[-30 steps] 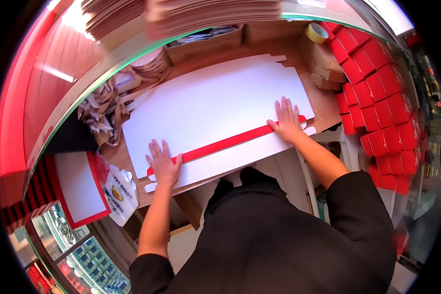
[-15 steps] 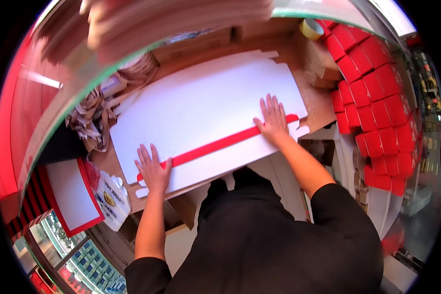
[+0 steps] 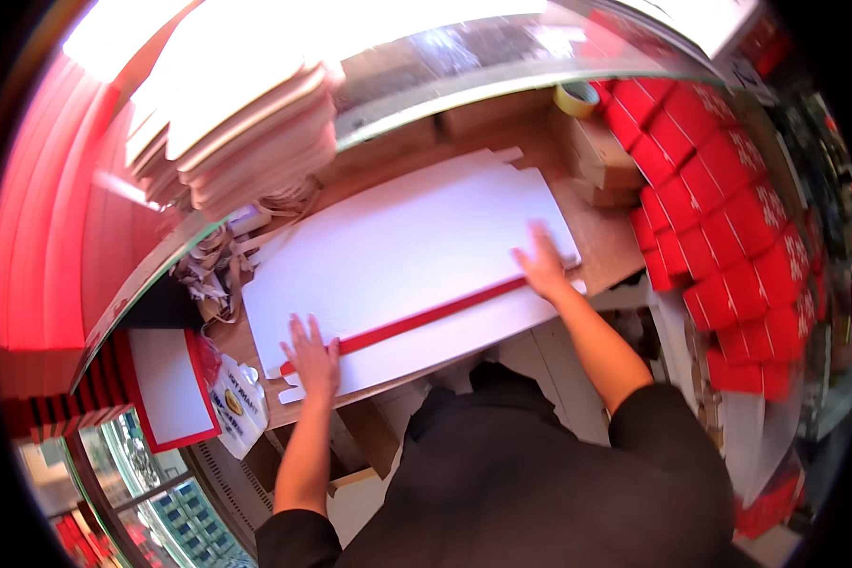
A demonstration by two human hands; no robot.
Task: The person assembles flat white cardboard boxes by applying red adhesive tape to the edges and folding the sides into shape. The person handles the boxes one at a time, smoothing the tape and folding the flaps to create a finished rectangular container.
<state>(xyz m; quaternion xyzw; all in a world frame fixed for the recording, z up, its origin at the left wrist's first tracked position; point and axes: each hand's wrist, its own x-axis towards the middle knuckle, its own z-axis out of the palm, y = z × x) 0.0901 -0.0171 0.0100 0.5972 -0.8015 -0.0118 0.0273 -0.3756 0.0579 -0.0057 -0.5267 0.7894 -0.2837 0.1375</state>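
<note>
A large flat white cardboard sheet (image 3: 398, 246), like an unfolded box blank with small tabs at its corners, lies on the wooden worktable (image 3: 604, 244). Along its near side runs a narrow red strip (image 3: 426, 317), with a white band between it and the near edge. At the strip's left end my left hand (image 3: 314, 360) rests with fingers spread. Toward its right end is my right hand (image 3: 543, 265), somewhat blurred, its fingers stretched out and thumb apart. Neither hand holds anything that I can see.
A glass shelf with stacked flat boards (image 3: 251, 133) hangs over the table's far left. Twisted paper handles (image 3: 213, 270) lie at left, above a plastic bag (image 3: 241, 402). Stacked red boxes (image 3: 710, 208) stand at right, beside brown cartons (image 3: 604, 151) and a tape roll (image 3: 576, 97).
The view has tilted, so more of the upper shelf shows and the table sits lower. My right hand's fingers have drawn closer together, and the red strip looks darker and narrower.
</note>
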